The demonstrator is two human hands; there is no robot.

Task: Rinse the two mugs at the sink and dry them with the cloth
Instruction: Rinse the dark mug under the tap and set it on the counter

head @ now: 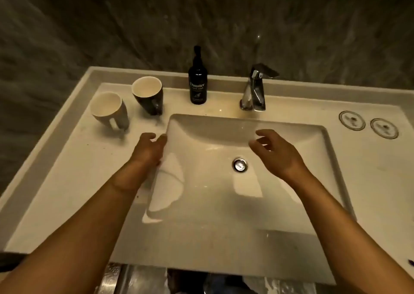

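Note:
Two mugs stand upright on the counter left of the sink (327,159). The nearer one is a grey mug (112,112) with a pale handle; behind it to the right is a black mug (149,96). Both look pale inside. My left hand (149,150) hovers at the basin's left rim, just below the mugs, fingers curled and holding nothing. My right hand (275,152) hangs over the basin near the drain (239,165), fingers spread and empty. The chrome faucet (255,90) stands behind the basin; no water runs from it. No cloth is in view.
A dark pump bottle (197,81) stands at the back between the black mug and the faucet. Two round coasters (368,124) lie on the counter at the far right. A dark stone wall rises behind the counter.

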